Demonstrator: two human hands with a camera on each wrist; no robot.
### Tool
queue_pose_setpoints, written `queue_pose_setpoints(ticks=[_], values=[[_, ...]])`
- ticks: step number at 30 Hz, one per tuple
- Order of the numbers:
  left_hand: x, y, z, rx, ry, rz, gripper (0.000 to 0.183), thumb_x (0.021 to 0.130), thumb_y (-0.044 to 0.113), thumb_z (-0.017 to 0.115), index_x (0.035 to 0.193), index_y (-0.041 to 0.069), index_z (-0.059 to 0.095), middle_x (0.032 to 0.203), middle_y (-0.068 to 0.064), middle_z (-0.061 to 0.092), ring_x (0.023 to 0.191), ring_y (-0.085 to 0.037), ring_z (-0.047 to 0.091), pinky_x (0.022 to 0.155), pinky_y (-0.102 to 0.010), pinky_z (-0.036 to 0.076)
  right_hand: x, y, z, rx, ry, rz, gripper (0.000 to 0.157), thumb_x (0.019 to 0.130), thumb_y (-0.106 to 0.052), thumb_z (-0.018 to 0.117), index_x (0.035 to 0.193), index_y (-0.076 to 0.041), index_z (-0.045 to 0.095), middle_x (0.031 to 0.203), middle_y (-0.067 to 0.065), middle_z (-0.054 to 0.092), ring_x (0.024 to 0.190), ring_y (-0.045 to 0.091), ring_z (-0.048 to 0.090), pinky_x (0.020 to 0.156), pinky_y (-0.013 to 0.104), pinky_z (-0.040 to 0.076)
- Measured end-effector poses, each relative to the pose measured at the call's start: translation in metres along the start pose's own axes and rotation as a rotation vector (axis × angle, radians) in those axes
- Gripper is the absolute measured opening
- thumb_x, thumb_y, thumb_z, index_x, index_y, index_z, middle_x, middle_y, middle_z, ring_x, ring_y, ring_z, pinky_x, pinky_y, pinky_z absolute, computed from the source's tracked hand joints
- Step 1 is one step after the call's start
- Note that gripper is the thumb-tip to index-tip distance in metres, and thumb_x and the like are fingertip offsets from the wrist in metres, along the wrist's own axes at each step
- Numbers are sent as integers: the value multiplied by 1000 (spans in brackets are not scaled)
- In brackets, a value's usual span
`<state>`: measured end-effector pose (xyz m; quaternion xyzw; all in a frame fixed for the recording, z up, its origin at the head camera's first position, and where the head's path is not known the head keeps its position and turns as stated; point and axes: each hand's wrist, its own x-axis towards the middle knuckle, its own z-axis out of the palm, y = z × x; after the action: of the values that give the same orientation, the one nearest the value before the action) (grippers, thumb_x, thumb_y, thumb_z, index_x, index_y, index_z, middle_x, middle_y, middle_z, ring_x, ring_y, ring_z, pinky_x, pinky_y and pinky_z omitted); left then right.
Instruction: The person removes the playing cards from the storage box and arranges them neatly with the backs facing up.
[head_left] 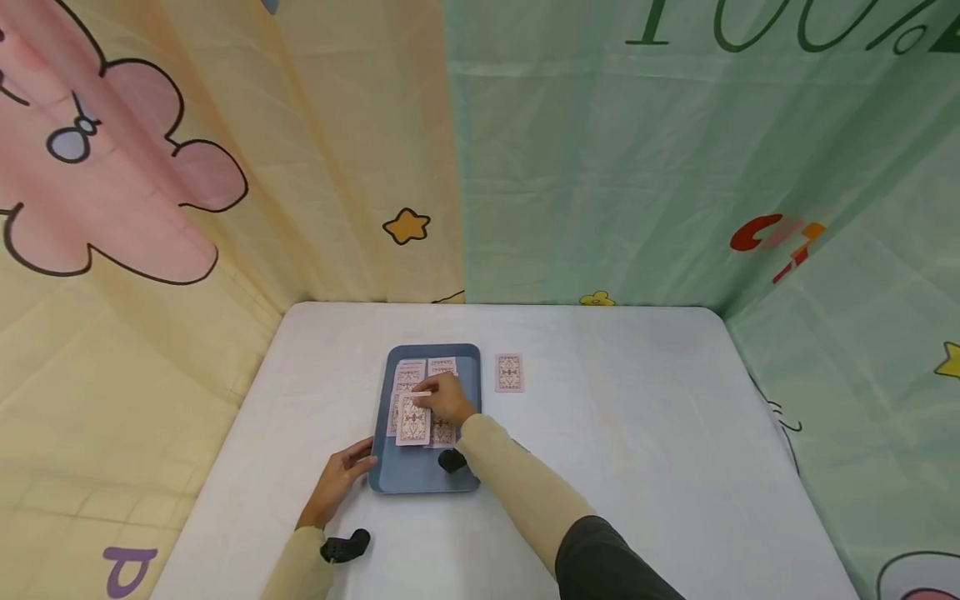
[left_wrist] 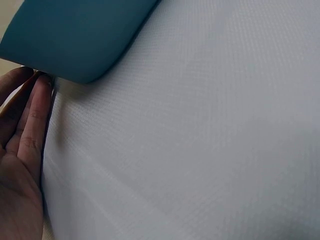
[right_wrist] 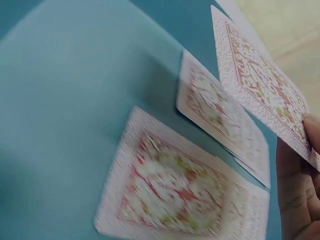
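We see right hand (head_left: 448, 402) pinching card (head_left: 412, 425) above other cards (head_left: 443, 434) in blue tray (head_left: 408, 477); left hand (head_left: 336, 481), fingers nearly straight, touching tray's left edge. We read cropped "100%" on green curtain (head_left: 585, 167).

Blu tray (head_left: 408, 477), red-ptn wht cards (head_left: 413, 423)

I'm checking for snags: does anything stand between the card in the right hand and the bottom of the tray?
Yes, other cards. They lie on the tray, and from above, the held card in the right hand overlaps some of them. Nothing else visible is in between; the left hand is at the tray's side.
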<state>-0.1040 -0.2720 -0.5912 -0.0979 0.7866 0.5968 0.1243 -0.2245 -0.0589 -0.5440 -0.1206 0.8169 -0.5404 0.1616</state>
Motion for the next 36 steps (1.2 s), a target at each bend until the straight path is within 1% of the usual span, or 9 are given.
queue_pose_setpoints(ticks=[4,8,12,16,19,22,25,30,36], values=[[0,1,1,-1,3,-5,53,94,13,60,139,-9,43,138,-27,48,130,-38,43,106,-49,36,1,-3,-21,43,-11,-15,15,87,-8,72,101,-4,74,106,8,67,78,13,56,64,24,49],[0,1,1,-1,-4,-8,53,95,14,60,140,-9,42,140,-28,46,131,-39,42,107,-50,35,4,-2,-45,27,17,-29,18,87,-9,72,104,-4,74,102,9,69,70,11,56,60,23,47],[-2,1,0,-3,-13,-3,54,95,13,60,140,-9,41,141,-28,45,131,-39,41,107,-50,35,6,3,-70,40,54,-10,19,86,-8,72,105,-3,74,91,8,69,67,12,57,61,25,49],[-4,3,-1,2,-6,2,53,96,13,59,141,-8,42,141,-26,46,130,-37,43,106,-48,37,8,10,-92,51,98,31,19,86,-8,72,105,-3,74,83,7,68,67,13,57,65,31,52],[-4,3,-1,1,-14,3,53,96,14,59,141,-8,41,141,-26,45,131,-37,42,106,-47,37,9,17,-108,49,138,81,20,85,-8,73,105,-4,74,88,6,69,71,14,57,69,32,52],[-3,2,0,-1,-21,4,54,96,15,59,141,-8,41,141,-26,45,132,-37,42,107,-47,36,7,25,-124,53,171,133,21,85,-8,74,105,-4,73,95,7,69,77,16,57,70,30,51],[-3,1,0,2,-10,1,53,95,15,60,140,-7,43,140,-25,47,130,-36,43,106,-46,37,5,34,-139,63,197,162,22,84,-8,74,105,-3,73,97,10,68,79,17,56,71,31,50],[-3,-1,2,5,4,-1,51,95,14,60,139,-7,45,138,-25,50,129,-36,45,105,-46,39,6,57,-160,87,224,193,23,84,-8,74,106,-1,72,98,10,68,77,15,56,76,36,51],[-1,-2,2,4,10,3,52,94,15,61,138,-8,45,138,-25,49,130,-37,43,106,-49,36,3,81,-181,78,253,254,25,87,-8,71,111,-2,71,106,12,66,84,17,53,73,28,48]])
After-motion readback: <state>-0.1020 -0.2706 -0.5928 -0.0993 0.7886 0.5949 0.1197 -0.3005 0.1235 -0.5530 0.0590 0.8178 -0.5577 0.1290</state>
